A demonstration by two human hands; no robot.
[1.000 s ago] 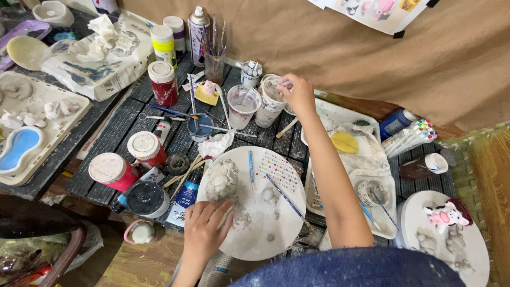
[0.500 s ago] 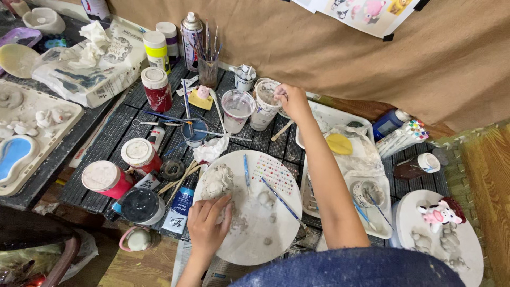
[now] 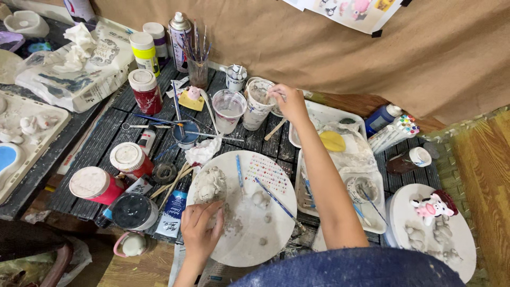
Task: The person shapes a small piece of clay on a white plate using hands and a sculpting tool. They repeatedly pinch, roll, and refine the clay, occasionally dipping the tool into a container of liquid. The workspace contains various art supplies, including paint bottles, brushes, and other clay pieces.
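Far left on the dark slatted surface point(image 3: 101, 133): red paint jars with white lids point(image 3: 127, 158). My left hand point(image 3: 199, 231) rests on the round white plaster-smeared plate point(image 3: 276, 223), fingers loosely spread, tips touching the grey lump of clay point(image 3: 211, 183) at the plate's left edge; nothing pinched. A blue-handled brush point(image 3: 273, 198) lies across the plate, right of the lump. My right hand point(image 3: 289, 101) reaches to the clear plastic cup of cloudy water point(image 3: 257, 103), grip apparently pressed on something thin at its rim; too small to identify. Far right: pink-and-white figurine point(image 3: 433, 206).
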